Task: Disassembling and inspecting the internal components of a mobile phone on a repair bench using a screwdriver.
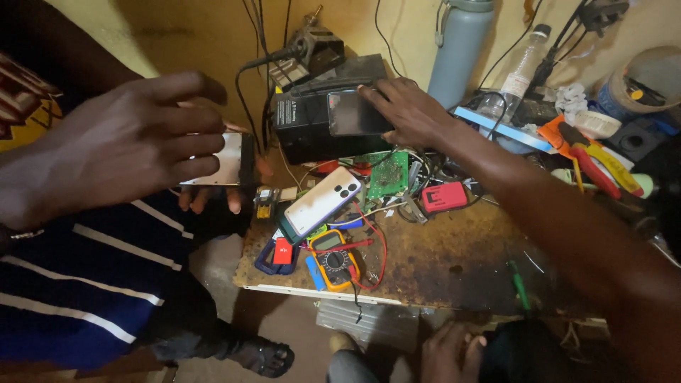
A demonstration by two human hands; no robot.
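1. Where the view begins at the left, the left hand point(135, 145) is raised over a lap in dark clothing with white stripes point(85, 284), fingers spread loosely and curled a little, gripping nothing.
2. Just under those fingers another person's fingers point(206, 200) hold a flat silvery phone part point(225, 162) by its lower edge; the left hand hovers close above it, and whether it touches cannot be told.
3. On the rusty brown worktop point(440, 262), near its left edge, lie a small yellow-and-black part point(264, 203), a white phone point(323, 201) face down with its camera cluster showing, and below it a yellow multimeter point(335, 259) with red leads.
4. Behind these stands a black box-shaped unit point(305, 120) against the wall, with cables running up from it.
5. The right hand point(408, 110) reaches across the worktop to a dark phone point(357, 113) that sits on the black unit; the fingers are laid over its right edge, closed on it.
6. Below that hand sit a green circuit board point(389, 174) and a small red block point(444, 196).
7. Further right stand a grey bottle point(460, 50) and a clear plastic bottle point(518, 74), with red-and-yellow-handled pliers point(596, 159) at the far right.
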